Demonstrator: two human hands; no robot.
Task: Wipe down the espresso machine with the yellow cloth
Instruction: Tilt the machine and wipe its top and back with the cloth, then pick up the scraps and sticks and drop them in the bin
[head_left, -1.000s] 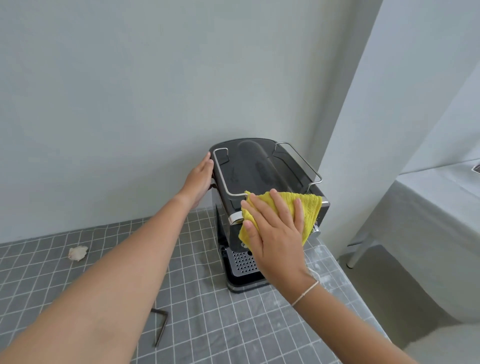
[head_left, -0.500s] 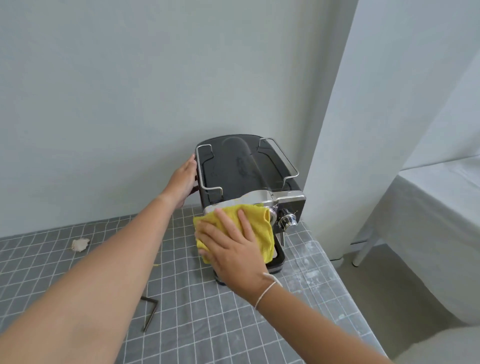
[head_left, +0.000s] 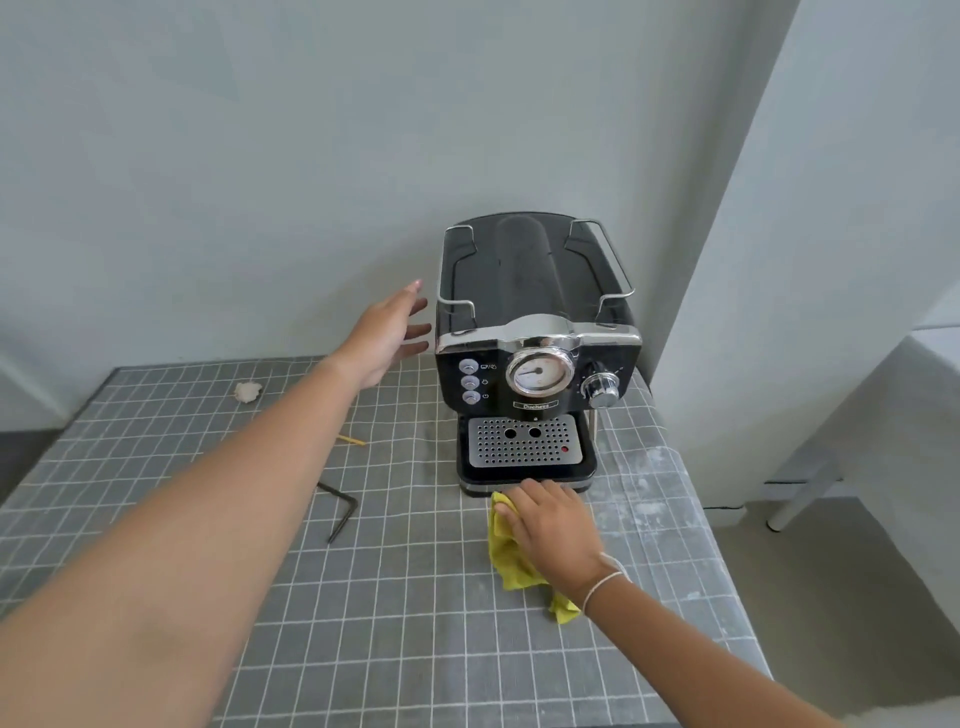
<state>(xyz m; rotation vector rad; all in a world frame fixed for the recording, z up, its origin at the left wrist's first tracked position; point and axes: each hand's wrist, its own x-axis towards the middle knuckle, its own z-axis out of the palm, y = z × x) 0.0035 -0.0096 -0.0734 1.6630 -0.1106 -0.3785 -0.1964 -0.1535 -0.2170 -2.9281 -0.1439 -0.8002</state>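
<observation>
Both your hands are in shot: your left hand (head_left: 387, 332) hovers just beside the espresso machine's (head_left: 537, 353) left side, fingers straight and spread, holding nothing. Your right hand (head_left: 553, 535) lies on top of the yellow cloth (head_left: 506, 558), which sits on the grid-patterned counter (head_left: 405, 623) right at the front edge of the machine's drip tray (head_left: 524, 441), fingers pretty flat and touching that front edge.

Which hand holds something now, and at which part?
The right hand presses the cloth at its far end on the table. The left hand holds nothing.
</observation>
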